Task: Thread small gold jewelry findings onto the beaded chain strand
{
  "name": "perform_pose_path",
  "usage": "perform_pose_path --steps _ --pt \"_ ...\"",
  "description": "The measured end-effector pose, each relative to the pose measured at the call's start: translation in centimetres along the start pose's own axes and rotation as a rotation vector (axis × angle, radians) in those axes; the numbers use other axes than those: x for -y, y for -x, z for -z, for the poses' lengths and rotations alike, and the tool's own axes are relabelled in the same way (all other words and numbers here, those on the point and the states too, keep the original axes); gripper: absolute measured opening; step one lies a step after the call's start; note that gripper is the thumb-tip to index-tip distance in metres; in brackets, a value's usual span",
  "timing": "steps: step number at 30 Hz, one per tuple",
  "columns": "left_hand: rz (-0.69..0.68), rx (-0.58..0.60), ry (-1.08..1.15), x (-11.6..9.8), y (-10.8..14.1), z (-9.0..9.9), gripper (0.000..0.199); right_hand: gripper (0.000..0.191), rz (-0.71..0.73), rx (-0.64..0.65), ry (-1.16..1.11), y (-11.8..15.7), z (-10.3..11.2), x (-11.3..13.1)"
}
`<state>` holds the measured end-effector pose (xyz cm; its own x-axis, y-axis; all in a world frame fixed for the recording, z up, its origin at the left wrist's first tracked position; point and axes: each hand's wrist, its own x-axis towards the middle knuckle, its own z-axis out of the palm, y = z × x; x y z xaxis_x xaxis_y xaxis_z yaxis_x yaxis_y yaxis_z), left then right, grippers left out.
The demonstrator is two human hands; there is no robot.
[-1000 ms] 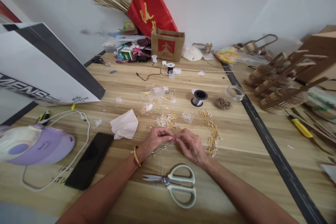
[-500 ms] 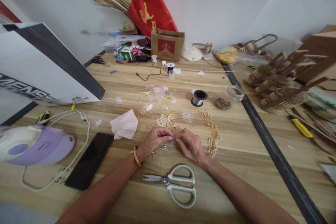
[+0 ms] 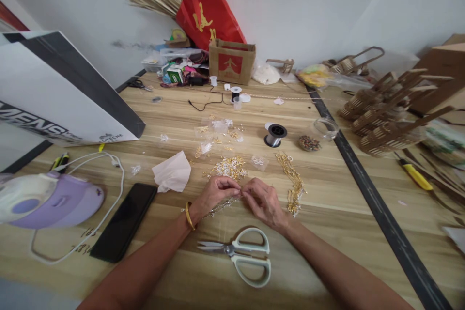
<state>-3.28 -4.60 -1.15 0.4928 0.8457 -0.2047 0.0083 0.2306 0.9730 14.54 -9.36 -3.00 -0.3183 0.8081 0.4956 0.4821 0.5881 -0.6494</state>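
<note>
My left hand [image 3: 217, 195] and my right hand [image 3: 264, 201] meet fingertip to fingertip over the wooden table, both closed in a pinch. A silver beaded chain [image 3: 222, 207] runs from the pinched fingers down under my left palm. Whatever tiny end or part lies between the fingertips is too small to make out. Just beyond the hands is a loose pile of gold and silver beads [image 3: 230, 167]. Gold chains with small charms [image 3: 293, 179] lie to the right of my right hand. Scissors with pale handles [image 3: 232, 251] rest between my forearms, blades pointing left.
On the left are a black phone [image 3: 124, 223], a white tissue [image 3: 172, 172], a purple-and-white device [image 3: 61, 202] and a large box [image 3: 69, 92]. Farther out stand a wire spool [image 3: 275, 135] and a tipped jar of beads [image 3: 324, 130]. A yellow cutter [image 3: 416, 175] and small woven baskets [image 3: 381, 131] are at right.
Almost nothing differs. Both hands keep their pinch at the same spot, with at most a slight shift of the fingers.
</note>
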Motion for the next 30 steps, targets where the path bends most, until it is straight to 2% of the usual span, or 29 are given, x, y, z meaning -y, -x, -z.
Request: perform_pose_path --steps 14,30 --pt "0.014 -0.022 0.004 -0.53 0.26 -0.09 0.012 0.006 0.032 -0.058 0.015 -0.07 -0.12 -0.03" --pt "0.006 -0.014 0.035 -0.08 0.14 0.03 0.016 0.006 0.027 -0.071 0.025 -0.01 -0.17 -0.15"
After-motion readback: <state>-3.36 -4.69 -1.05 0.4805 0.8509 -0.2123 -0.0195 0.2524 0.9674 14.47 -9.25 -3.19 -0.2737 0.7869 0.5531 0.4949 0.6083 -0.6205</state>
